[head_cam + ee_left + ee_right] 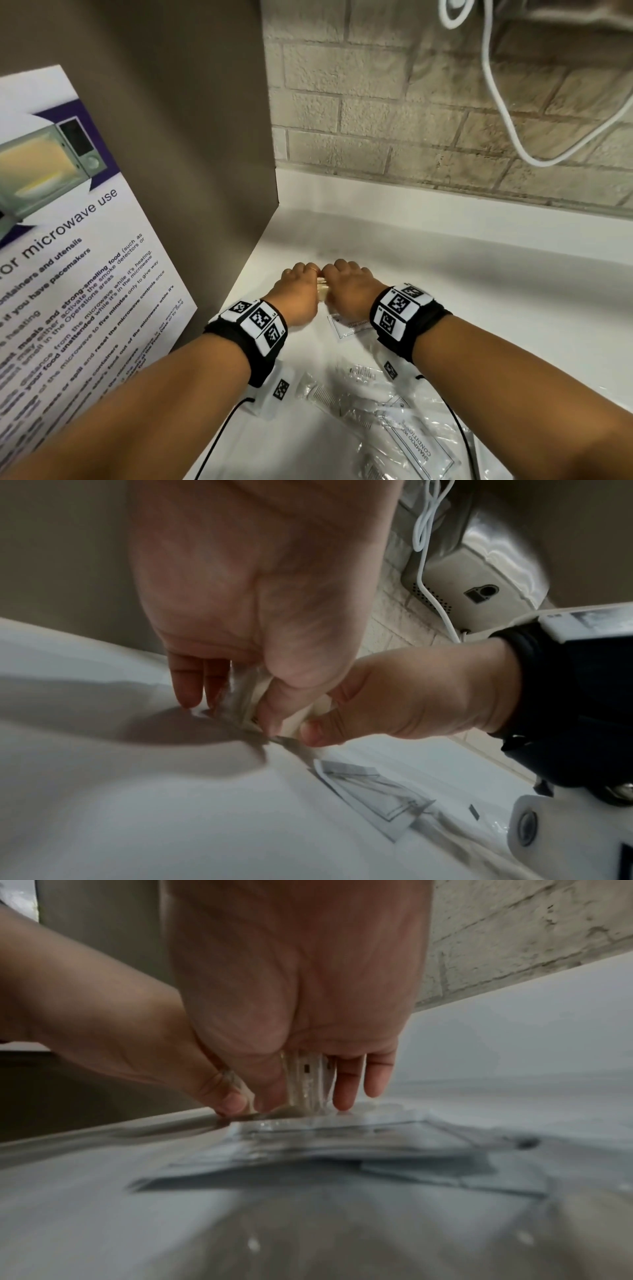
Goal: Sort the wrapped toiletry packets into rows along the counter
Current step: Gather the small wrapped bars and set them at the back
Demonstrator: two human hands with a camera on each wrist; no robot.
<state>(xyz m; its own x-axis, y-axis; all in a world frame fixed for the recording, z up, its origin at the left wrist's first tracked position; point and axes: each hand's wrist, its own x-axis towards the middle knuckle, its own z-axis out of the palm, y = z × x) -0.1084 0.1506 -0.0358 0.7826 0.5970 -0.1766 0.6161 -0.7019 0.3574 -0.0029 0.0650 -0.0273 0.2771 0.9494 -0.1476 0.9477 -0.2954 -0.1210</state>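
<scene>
Both my hands meet over the white counter (428, 260) near its back left corner and pinch one small clear-wrapped packet (322, 290) with a yellowish content between them. My left hand (303, 275) holds its left side, thumb and fingers pointing down in the left wrist view. My right hand (342, 274) grips its right side; the clear wrapper (308, 1077) shows between thumb and fingers. The packet's lower edge is at or just above the counter. A flat white printed packet (349, 327) lies just behind the hands.
Toward me lie a wrapped comb (332, 399) and a shampoo-conditioner sachet (419, 445) among clear wrappers. A grey panel with a microwave poster (68, 240) walls the left side. Brick wall (411, 120) at the back, with a hanging white cable (496, 102).
</scene>
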